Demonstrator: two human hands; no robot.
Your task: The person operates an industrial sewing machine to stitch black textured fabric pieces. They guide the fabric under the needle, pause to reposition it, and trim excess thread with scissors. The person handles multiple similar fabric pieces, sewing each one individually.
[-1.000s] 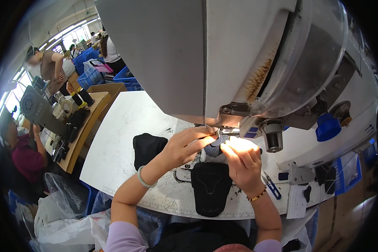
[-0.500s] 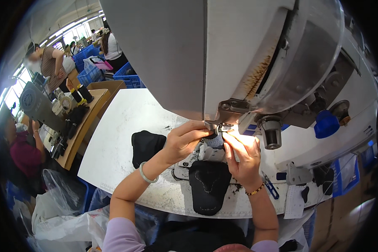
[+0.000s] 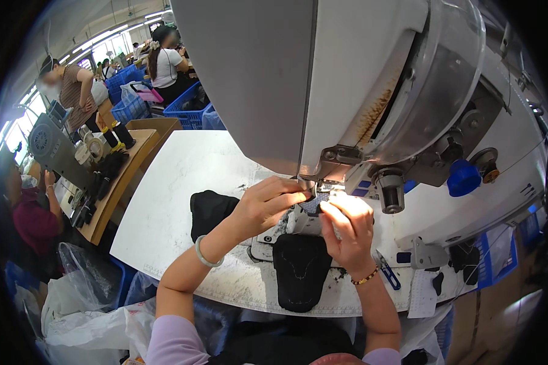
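Observation:
Under the head of a large white sewing machine (image 3: 249, 79) sits a small piece of grey speckled fabric (image 3: 315, 203) with a dark edge. My left hand (image 3: 268, 205) pinches its left side close to the presser foot, fingers closed. Thumb and fingertips of my right hand (image 3: 348, 228) close on its right edge, in the bright machine light. Directly below lies a black fabric piece (image 3: 301, 277) with a pale stitched outline, touched by neither hand. Another black fabric piece (image 3: 212, 214) rests left of my left forearm. The needle and seam are too small to make out.
Blue-handled thread snips (image 3: 386, 272) lie right of my right wrist on the white table (image 3: 164, 201). A blue knob (image 3: 464, 177) juts from the machine. Plastic bags (image 3: 97, 322) hang at the lower left. Co-workers sit and stand at the far left, near blue crates (image 3: 189, 109).
My right fingertips have shifted slightly down and left along the fabric's edge. My left hand stays nearly in place. The view has turned a little, showing more of a seated co-worker.

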